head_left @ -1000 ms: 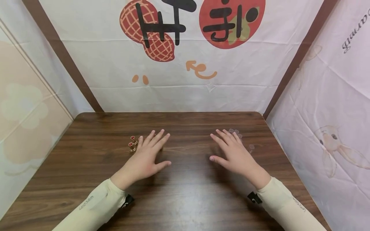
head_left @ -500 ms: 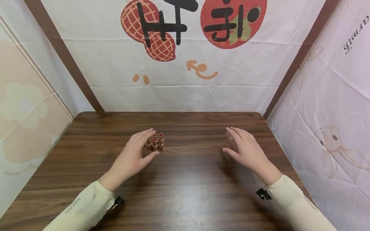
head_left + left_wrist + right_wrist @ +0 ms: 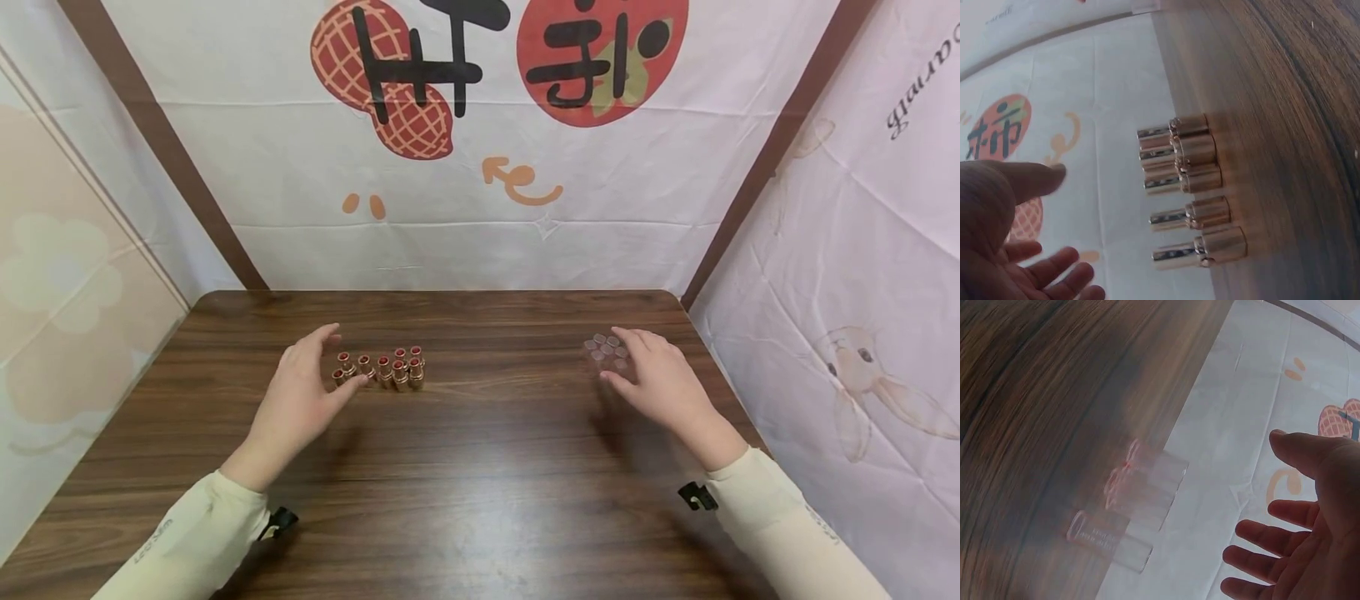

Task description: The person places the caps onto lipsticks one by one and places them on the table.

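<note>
Several gold lipsticks (image 3: 400, 375) with red tops stand upright in a loose cluster on the left part of the table. My left hand (image 3: 294, 387) hovers at the cluster's left side, thumb and fingers apart, the thumb overlapping the leftmost lipsticks in the head view. The left wrist view shows a row of the gold tubes (image 3: 1207, 212) well apart from the left hand (image 3: 1029, 244). On the right, several clear caps (image 3: 598, 354) stand close together. Beside them my right hand (image 3: 663, 383) holds nothing; its fingers are spread in the right wrist view, away from the transparent caps (image 3: 1110, 540).
A dark wood table (image 3: 480, 433) lies under both hands. Behind it hangs a white printed cloth (image 3: 465, 250), with more printed cloth (image 3: 847, 275) along the right side. Each wrist carries a small black device (image 3: 697, 497).
My left hand has moved left from over the lipsticks, uncovering most of the cluster. My right hand has shifted right, so more of the clear caps show. Nothing was picked up.
</note>
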Tool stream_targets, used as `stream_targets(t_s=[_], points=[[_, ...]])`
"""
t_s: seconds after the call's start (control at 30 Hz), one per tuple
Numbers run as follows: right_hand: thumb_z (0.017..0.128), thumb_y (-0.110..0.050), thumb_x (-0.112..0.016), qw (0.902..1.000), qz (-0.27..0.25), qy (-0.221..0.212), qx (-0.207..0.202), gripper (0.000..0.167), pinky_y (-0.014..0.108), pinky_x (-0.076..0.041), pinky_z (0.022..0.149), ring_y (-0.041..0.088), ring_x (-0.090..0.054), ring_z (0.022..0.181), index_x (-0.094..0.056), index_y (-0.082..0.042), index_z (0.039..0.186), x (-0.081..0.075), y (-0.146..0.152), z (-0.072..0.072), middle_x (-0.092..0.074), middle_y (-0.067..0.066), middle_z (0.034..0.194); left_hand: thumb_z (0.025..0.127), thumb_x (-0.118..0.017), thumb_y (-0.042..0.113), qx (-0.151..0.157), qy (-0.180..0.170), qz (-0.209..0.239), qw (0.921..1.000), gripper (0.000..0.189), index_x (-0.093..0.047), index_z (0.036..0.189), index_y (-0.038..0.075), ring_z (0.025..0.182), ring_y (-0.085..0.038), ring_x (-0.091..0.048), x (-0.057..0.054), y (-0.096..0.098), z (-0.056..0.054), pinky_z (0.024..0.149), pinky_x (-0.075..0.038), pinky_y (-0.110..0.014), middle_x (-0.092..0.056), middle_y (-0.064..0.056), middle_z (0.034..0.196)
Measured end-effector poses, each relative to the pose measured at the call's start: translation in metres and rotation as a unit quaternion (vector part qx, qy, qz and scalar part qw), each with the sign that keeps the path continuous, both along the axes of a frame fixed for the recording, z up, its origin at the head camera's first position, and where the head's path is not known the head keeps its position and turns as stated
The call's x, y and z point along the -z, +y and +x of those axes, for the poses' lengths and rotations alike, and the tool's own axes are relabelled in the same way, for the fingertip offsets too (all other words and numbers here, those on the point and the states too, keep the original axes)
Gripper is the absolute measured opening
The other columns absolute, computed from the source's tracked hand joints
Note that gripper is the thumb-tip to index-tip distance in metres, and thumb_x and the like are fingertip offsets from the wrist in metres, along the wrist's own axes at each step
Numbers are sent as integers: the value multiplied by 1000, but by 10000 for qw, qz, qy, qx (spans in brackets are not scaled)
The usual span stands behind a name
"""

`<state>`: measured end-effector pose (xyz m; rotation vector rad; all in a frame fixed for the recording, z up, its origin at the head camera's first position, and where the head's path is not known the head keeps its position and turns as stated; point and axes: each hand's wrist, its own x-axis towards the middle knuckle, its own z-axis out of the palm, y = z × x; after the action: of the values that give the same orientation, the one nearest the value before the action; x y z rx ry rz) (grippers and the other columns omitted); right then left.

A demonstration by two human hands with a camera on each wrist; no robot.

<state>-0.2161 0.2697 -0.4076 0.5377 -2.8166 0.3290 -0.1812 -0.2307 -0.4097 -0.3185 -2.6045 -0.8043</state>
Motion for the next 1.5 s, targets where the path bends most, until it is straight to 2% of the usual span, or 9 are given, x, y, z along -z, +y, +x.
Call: stream_targets(t_s=[0.23,0.37,0.5,0.6,0.73,0.87,1.0,1.3,1.5], points=[[94,-37,-74,9993,29,-247,267,67,65,-39,106,44,-52,131,-51,-3,146,-3,13,0,-59,22,139,86,-85,27,-63,-352,73,9993,68,-52,138,-2,116,-41,-54,8,-22,-11,100,-39,-58,-61,-22,127],[96,-34,-71,9989,158,-252,355,56,64,-42,102,45,-55,126,-57,-1,139,-4,19,0,-61,23,135,87,-83,35,-219,-901,-11,9957,70,-51,137,-3,120,-45,-52,10,-30,-15,100,-39,-61,-58,-24,131],[96,-31,-70,9981,283,-324,443,49,63,-44,97,45,-58,120,-62,0,133,-6,25,-1,-64,25,129,87,-80,48,-238,-1773,-236,9836,81,-45,137,-5,118,-47,-54,16,-37,-22,95,-44,-62,-57,-28,129],[95,-29,-72,9970,393,-470,480,46,62,-45,94,46,-59,116,-65,0,129,-6,29,-2,-65,24,125,86,-80,51,-157,-2344,-377,9713,82,-44,134,-4,107,-41,-59,23,-41,-28,86,-49,-56,-58,-26,123],[90,-25,-77,9953,529,-659,463,43,61,-48,91,46,-62,111,-68,0,124,-3,35,-5,-67,23,121,85,-82,44,-74,-2671,-500,9624,71,-47,125,-2,92,-30,-59,29,-41,-35,79,-49,-46,-58,-20,113],[86,-22,-81,9941,621,-775,431,43,60,-50,88,44,-64,106,-70,0,120,-1,39,-7,-68,21,116,85,-83,43,-64,-2781,-645,9584,63,-51,118,-1,83,-25,-56,30,-39,-39,75,-47,-42,-57,-14,103],[83,-20,-83,9937,618,-858,377,40,58,-51,84,40,-66,100,-72,-1,116,0,43,-9,-70,17,108,85,-83,43,-99,-2818,-741,9566,58,-54,113,0,81,-23,-56,31,-38,-41,74,-46,-41,-57,-11,98],[81,-12,-83,9929,579,-1013,223,24,53,-54,78,32,-69,89,-75,-6,103,5,43,-12,-72,8,94,86,-83,38,-100,-2767,-668,9586,45,-57,101,4,76,-21,-52,34,-37,-42,66,-41,-34,-55,-6,86],[82,-9,-82,9924,591,-1052,243,20,52,-54,75,30,-68,85,-75,-7,101,8,42,-10,-70,7,91,87,-81,34,-95,-2609,-655,9631,36,-60,94,6,71,-19,-51,37,-36,-42,64,-39,-33,-55,-3,79]])
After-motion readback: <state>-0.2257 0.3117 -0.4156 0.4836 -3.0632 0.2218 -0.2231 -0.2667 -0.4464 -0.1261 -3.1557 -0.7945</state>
